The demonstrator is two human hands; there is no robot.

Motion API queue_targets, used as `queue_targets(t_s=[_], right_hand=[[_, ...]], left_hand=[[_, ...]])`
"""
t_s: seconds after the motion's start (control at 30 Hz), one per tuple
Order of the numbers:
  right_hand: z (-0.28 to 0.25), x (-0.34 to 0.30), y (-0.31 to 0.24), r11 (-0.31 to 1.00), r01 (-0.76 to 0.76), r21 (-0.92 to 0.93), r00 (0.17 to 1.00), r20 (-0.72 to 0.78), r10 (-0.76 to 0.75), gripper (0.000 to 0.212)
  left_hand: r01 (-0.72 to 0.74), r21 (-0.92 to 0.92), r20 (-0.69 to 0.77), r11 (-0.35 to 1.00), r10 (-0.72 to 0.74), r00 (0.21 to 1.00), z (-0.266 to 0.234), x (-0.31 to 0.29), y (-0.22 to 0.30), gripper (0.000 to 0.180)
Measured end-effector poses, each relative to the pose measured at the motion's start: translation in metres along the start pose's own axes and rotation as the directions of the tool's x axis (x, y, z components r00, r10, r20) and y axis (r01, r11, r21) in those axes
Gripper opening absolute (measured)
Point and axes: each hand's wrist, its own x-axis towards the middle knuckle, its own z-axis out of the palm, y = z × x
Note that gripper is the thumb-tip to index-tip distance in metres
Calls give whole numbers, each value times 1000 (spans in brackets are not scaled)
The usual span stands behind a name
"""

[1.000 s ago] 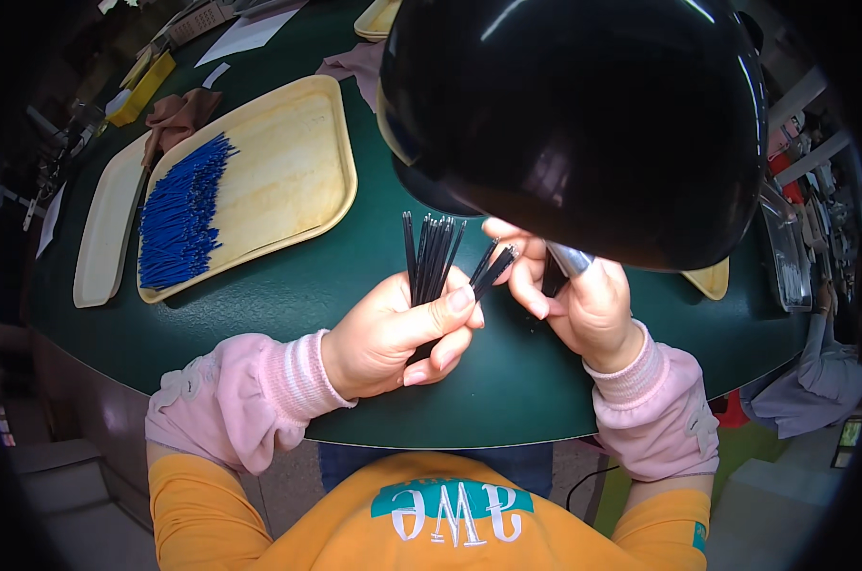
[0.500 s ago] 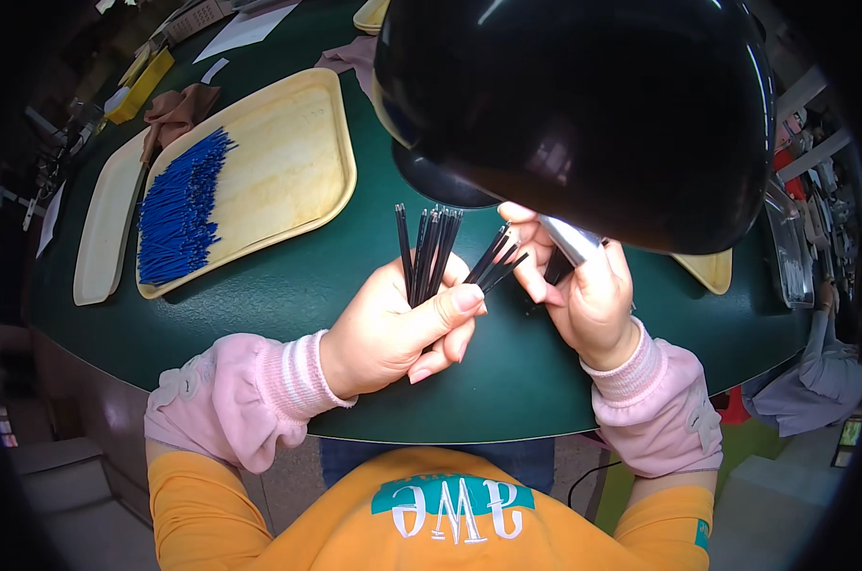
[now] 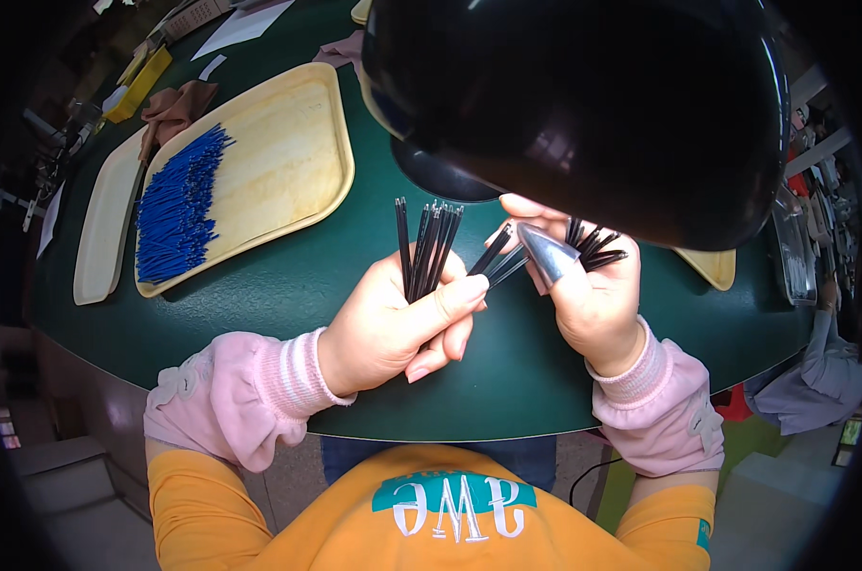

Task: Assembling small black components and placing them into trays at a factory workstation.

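My left hand (image 3: pixel 378 328) is closed round a bundle of short black wires (image 3: pixel 433 252) with bare, pale tips, most of them standing upright. A few more black wires lean right from between its thumb and fingers. My right hand (image 3: pixel 597 314) is beside it, with a pointed silver metal cover (image 3: pixel 550 259) on the thumb. That metal tip and the fingertips behind it meet the ends of the leaning wires. Another group of black wires (image 3: pixel 597 249) sticks out of my right hand, past the thumb. The right fingers are partly hidden behind the cover.
A large black rounded shade (image 3: pixel 574 105) hangs low over my right hand, above a dark round base (image 3: pixel 440 176). At left, a cream tray (image 3: pixel 288 143) holds many blue wires (image 3: pixel 178 209); a narrower tray (image 3: pixel 102 238) and a brown cloth (image 3: pixel 178 109) lie beside it.
My right hand has turned, so the metal-capped thumb now points up and left at the leaning wires. The black wires in that hand have come into view. My left hand has barely moved.
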Motion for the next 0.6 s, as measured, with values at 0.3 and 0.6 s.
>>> queue_targets(t_s=[0.3, 0.6], right_hand=[[-6, 3, 2, 959, -159, 233, 984, 117, 135, 18], [1, 6, -1, 946, -258, 194, 932, 309, 191, 11]], left_hand=[[-15, -43, 21, 999, 16, 1000, -3, 1, -3, 17], [211, -267, 237, 940, -149, 960, -7, 2, -3, 23]])
